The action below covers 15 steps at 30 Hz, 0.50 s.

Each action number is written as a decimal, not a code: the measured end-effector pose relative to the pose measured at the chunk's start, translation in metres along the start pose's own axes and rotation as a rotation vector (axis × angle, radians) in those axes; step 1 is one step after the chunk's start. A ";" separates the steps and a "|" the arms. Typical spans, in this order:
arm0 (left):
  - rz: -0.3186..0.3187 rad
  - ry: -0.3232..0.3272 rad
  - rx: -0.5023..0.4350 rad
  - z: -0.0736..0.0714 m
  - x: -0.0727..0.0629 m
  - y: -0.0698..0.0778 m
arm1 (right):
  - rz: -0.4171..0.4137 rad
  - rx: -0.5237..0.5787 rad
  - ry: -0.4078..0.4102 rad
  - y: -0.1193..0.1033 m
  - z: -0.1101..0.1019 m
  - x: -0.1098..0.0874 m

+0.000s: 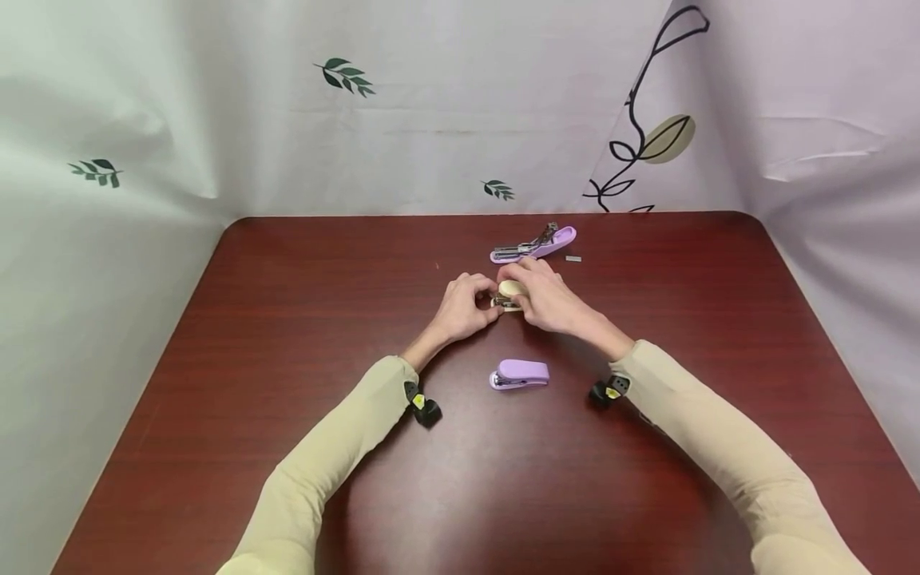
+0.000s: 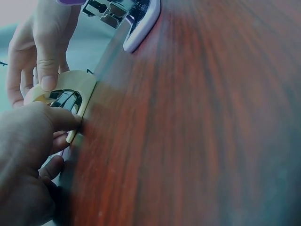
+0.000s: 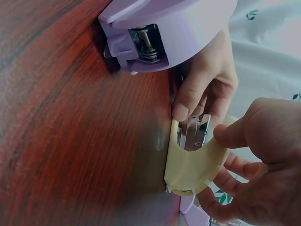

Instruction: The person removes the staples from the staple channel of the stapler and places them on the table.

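A pale yellow stapler [image 1: 513, 288] sits on the table between both hands. My left hand [image 1: 460, 309] pinches the front end of its base with thumb and fingers. From the other side my right hand [image 1: 549, 297] grips the rounded top, its thumb on one face and fingers on the other. The right wrist view shows the metal staple channel [image 3: 194, 133] inside the yellow body, close to the left fingertips. Closer to me lies a closed purple stapler [image 1: 523, 373]. Just beyond the right hand, another purple stapler [image 1: 532, 246] is spread wide with its metal parts exposed.
A small grey strip of staples [image 1: 573, 259] lies right of the spread purple stapler. The dark red table [image 1: 302, 335] ends in front of a white patterned curtain [image 1: 431, 128]. Each wrist wears a small black camera [image 1: 427, 412].
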<state>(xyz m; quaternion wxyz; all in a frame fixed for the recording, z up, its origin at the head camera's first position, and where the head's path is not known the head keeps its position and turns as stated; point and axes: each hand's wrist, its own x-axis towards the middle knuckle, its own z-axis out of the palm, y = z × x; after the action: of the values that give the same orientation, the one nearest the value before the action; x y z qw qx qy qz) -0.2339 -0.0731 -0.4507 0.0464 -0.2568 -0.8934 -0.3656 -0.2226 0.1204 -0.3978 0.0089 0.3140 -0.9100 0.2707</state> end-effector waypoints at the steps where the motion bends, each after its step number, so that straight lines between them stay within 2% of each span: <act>1: 0.000 0.000 0.002 0.000 0.000 0.000 | -0.012 -0.002 0.008 0.000 0.000 0.000; 7: -0.004 0.001 0.009 0.000 0.000 0.002 | -0.076 -0.004 0.057 0.001 0.003 0.000; 15: -0.011 0.000 0.025 0.000 0.000 0.003 | -0.077 0.014 0.101 0.000 0.007 -0.001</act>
<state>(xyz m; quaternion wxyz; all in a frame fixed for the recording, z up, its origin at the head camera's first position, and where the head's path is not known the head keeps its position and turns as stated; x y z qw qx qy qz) -0.2322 -0.0719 -0.4488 0.0476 -0.2514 -0.8992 -0.3548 -0.2211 0.1180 -0.4038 0.0631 0.3346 -0.8938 0.2919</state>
